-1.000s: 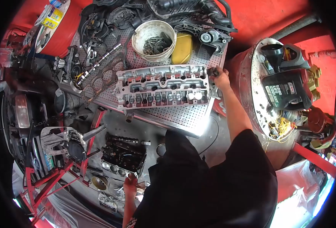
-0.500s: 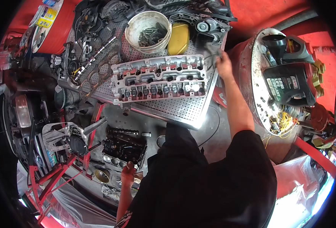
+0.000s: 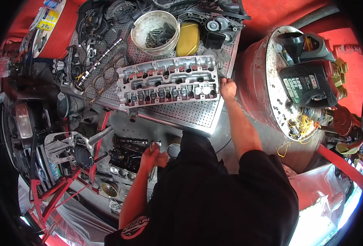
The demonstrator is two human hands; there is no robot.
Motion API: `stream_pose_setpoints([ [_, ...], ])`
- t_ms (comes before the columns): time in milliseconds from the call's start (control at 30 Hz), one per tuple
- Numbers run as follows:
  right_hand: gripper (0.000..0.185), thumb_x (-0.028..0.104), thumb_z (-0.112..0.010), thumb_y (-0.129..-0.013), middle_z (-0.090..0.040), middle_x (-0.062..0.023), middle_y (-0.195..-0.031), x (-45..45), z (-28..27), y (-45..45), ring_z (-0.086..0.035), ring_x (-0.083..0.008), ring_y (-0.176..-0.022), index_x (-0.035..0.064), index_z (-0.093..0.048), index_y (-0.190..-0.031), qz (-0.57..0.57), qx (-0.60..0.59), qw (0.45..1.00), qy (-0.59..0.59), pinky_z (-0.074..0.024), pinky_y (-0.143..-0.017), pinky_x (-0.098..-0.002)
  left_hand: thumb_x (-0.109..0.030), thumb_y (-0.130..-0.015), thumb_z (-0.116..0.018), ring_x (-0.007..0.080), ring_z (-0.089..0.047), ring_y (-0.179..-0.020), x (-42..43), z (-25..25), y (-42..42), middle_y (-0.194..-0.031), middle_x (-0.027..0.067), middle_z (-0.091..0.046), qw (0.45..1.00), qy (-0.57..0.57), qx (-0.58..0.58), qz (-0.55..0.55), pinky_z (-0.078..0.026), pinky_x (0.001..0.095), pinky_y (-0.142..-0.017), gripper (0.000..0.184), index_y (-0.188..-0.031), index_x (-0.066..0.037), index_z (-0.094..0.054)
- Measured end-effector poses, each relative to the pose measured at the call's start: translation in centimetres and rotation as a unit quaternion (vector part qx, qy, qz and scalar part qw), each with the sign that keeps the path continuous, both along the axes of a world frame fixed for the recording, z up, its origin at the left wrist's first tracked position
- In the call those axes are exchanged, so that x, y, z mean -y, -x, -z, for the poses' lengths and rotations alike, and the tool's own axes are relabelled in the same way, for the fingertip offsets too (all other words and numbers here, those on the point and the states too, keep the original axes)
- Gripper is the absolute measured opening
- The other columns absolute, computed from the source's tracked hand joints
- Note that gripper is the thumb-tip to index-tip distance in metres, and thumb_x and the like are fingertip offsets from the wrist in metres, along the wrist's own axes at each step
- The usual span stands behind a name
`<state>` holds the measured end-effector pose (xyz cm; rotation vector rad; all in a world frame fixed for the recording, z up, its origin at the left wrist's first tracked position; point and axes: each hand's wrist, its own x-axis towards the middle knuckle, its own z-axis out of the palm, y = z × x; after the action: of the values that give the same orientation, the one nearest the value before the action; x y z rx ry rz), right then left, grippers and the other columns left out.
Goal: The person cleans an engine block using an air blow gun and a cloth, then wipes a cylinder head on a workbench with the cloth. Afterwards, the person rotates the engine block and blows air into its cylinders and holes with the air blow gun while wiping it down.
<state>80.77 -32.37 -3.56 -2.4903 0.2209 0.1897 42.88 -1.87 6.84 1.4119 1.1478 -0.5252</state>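
Observation:
A grey metal cylinder head [image 3: 167,83] lies on the perforated metal table with its rows of bores facing up. My right hand [image 3: 228,89] is at its right end, fingers curled closed. Whether it grips the head's edge or something small cannot be made out. A crumpled grey rag [image 3: 219,58] rests just beyond that corner, apart from the hand. Lower down, my left hand [image 3: 150,156] is held in front of my body, above the floor, its fingers bent closed. What it holds, if anything, is hidden.
A white bucket [image 3: 154,33] of dark parts and a yellow container [image 3: 188,39] stand behind the head. A camshaft [image 3: 103,59] and gasket [image 3: 105,80] lie left. An engine block [image 3: 126,160] is on the floor. A drum [image 3: 271,82] bears a coolant jug [image 3: 308,84].
My right hand has left the rag and come down to the cylinder head's right end. My left hand has risen and moved right, toward my body. The view has shifted slightly.

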Motion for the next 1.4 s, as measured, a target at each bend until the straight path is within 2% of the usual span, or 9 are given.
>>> stream_pose_setpoints([
  [133, 0.027, 0.02, -0.058, -0.094, -0.06, -0.0036, -0.067, -0.6, -3.2, 1.1, -0.052, -0.0128, -0.06, -0.0023, -0.061, -0.08, 0.141, 0.101, 0.947, -0.27, -0.0436, -0.058, -0.0334, -0.035, -0.087, -0.072, 0.0239, -0.066, -0.099, 2.7, 0.6, -3.5, -0.107, 0.0162, -0.069, 0.995, -0.029, 0.061, 0.072, -0.05, 0.0371, -0.086, 0.05, -0.12, 0.001, -0.062],
  [333, 0.042, 0.035, -0.072, -0.089, -0.064, -0.0054, -0.084, -0.6, -0.8, -0.6, -0.054, -0.0112, -0.065, -0.0011, -0.056, -0.102, 0.353, -0.04, 0.832, -0.427, -0.0463, -0.06, -0.0287, -0.024, -0.087, -0.072, 0.0174, -0.065, -0.096, 4.1, -1.5, -5.1, -0.106, 0.0086, -0.068, 0.993, -0.011, 0.033, 0.111, -0.051, 0.033, -0.083, 0.042, -0.121, 0.0, -0.062],
  [500, 0.068, 0.056, -0.075, -0.08, -0.069, -0.0203, -0.116, -0.1, 7.4, -3.4, -0.068, -0.0278, -0.106, -0.0025, -0.067, -0.113, 0.108, -0.246, 0.962, -0.039, -0.0521, -0.087, -0.0375, -0.008, -0.087, -0.066, 0.0195, -0.068, -0.085, 7.4, -0.8, -12.7, -0.101, 0.0093, -0.067, 0.969, 0.22, 0.063, -0.091, -0.056, 0.0337, -0.073, 0.037, -0.123, -0.001, -0.06],
  [700, 0.048, 0.016, -0.073, -0.091, -0.068, -0.0142, -0.119, -1.4, 4.6, -0.9, -0.065, -0.0287, -0.102, 0.0021, -0.054, -0.133, 0.19, -0.032, 0.964, -0.184, -0.0518, -0.085, -0.0402, -0.025, -0.098, -0.061, 0.0176, -0.065, -0.079, 13.9, 3.6, -23.6, -0.096, 0.0059, -0.066, 0.833, 0.504, 0.146, -0.177, -0.054, 0.0364, -0.061, 0.024, -0.115, -0.008, -0.061],
  [800, 0.039, 0.013, -0.07, -0.092, -0.068, -0.01, -0.115, -2.3, 5.5, 0.4, -0.062, -0.0248, -0.096, 0.0027, -0.057, -0.127, 0.298, 0.007, 0.812, -0.502, -0.0516, -0.081, -0.0392, -0.038, -0.098, -0.061, 0.0208, -0.065, -0.082, 16.0, 3.4, -26.9, -0.1, 0.0051, -0.067, 0.9, 0.3, 0.111, -0.296, -0.051, 0.0367, -0.063, 0.031, -0.115, -0.012, -0.063],
  [1000, 0.031, 0.025, -0.059, -0.1, -0.07, -0.0187, -0.117, -1.8, 3.4, 0.2, -0.068, -0.0321, -0.091, -0.0024, -0.069, -0.111, 0.433, -0.093, 0.851, -0.282, -0.0535, -0.078, -0.0449, -0.038, -0.096, -0.064, 0.0207, -0.064, -0.086, 16.5, 0.9, -27.8, -0.108, 0.0015, -0.068, 0.923, 0.177, 0.038, -0.339, -0.046, 0.0409, -0.063, 0.026, -0.113, -0.018, -0.065],
  [1100, 0.044, 0.029, -0.049, -0.104, -0.068, -0.0197, -0.116, 1.7, 14.9, 0.6, -0.067, -0.0346, -0.098, -0.0086, -0.057, -0.125, 0.565, 0.077, 0.698, -0.433, -0.0555, -0.084, -0.0437, -0.039, -0.098, -0.06, 0.019, -0.062, -0.085, 15.7, 2.4, -26.9, -0.107, -0.0005, -0.068, 0.908, 0.257, 0.036, -0.33, -0.044, 0.0373, -0.062, 0.024, -0.111, -0.02, -0.065],
  [1167, 0.044, 0.031, -0.046, -0.105, -0.069, -0.0174, -0.109, 2.6, 0.7, -0.3, -0.068, -0.033, -0.097, -0.008, -0.056, -0.121, 0.523, 0.021, 0.673, -0.523, -0.0559, -0.086, -0.0431, -0.038, -0.098, -0.06, 0.0185, -0.062, -0.085, 15.3, 1.1, -26.6, -0.107, -0.0014, -0.068, 0.913, 0.248, 0.014, -0.324, -0.044, 0.0365, -0.061, 0.023, -0.111, -0.02, -0.065],
  [1400, 0.041, 0.038, -0.045, -0.105, -0.07, -0.0112, -0.098, 5.1, -8.6, 1.7, -0.069, -0.0245, -0.088, 0.0017, -0.063, -0.11, 0.27, -0.291, 0.655, -0.642, -0.0559, -0.084, -0.0391, -0.039, -0.099, -0.059, 0.018, -0.062, -0.085, 15.0, 1.9, -26.4, -0.104, -0.0014, -0.068, 0.92, 0.247, 0.026, -0.304, -0.045, 0.0378, -0.06, 0.026, -0.113, -0.018, -0.065],
])
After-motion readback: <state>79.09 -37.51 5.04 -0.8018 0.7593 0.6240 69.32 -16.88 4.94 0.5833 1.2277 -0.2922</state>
